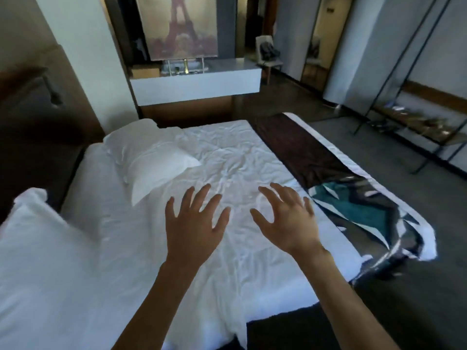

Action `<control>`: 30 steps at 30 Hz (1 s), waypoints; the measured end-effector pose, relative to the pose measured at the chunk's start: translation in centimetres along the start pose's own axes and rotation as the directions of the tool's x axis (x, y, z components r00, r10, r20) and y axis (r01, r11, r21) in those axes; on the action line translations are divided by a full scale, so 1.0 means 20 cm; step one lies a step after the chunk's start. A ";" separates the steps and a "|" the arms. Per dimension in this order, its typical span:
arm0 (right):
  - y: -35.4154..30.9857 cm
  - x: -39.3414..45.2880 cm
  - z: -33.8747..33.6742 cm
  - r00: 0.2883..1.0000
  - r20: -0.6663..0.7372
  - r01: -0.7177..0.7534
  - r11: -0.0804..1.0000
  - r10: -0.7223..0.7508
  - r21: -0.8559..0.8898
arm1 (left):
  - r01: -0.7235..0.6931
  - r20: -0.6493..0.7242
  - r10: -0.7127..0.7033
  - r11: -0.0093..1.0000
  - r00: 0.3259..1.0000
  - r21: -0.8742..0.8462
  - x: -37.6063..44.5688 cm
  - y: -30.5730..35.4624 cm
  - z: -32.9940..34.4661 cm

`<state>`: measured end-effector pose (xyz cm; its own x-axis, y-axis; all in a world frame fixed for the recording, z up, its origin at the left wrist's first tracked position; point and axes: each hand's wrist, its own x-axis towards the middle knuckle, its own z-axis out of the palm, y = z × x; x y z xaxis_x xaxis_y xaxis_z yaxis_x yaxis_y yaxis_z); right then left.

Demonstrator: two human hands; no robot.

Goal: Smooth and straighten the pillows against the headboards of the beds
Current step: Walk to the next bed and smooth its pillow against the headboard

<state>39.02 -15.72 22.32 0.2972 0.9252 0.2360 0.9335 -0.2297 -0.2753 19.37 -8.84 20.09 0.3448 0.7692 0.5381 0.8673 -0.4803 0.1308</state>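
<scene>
A white bed [227, 157] with a creased sheet fills the middle of the view. Two white pillows lie at its head on the left: one [156, 168] askew with a corner pointing onto the sheet, another [129, 135] behind it against the dark headboard [38, 137]. A third white pillow [43, 248] lies at the near left. My left hand [194, 223] and my right hand [288, 215] hover over the sheet with fingers spread, holding nothing, to the right of the askew pillow.
A dark bed runner with a teal pattern [348, 195] crosses the foot of the bed. A white desk [197, 82] under a tower picture stands beyond. A metal rack [417, 122] lines the right wall. Dark floor surrounds the bed.
</scene>
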 end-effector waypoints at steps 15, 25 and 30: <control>1.60 -0.89 -0.70 0.886 -0.168 -0.451 0.886 0.431 -0.109 | -0.347 0.118 0.392 0.894 0.912 -0.285 -0.20 1.87 0.20; 2.42 -1.05 -0.91 0.768 -0.235 -0.632 0.764 0.596 -0.128 | -0.533 0.032 0.576 0.775 0.817 -0.340 -0.11 2.79 0.55; 2.91 -0.87 -0.95 0.761 -0.235 -0.644 0.750 0.605 -0.154 | -0.539 0.027 0.590 0.755 0.807 -0.373 0.09 3.21 0.80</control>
<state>92.01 -50.90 19.95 0.8380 0.4938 0.2322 0.5393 -0.8142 -0.2148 81.49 -31.49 16.08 0.7997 0.3485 0.4890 0.3344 -0.9348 0.1195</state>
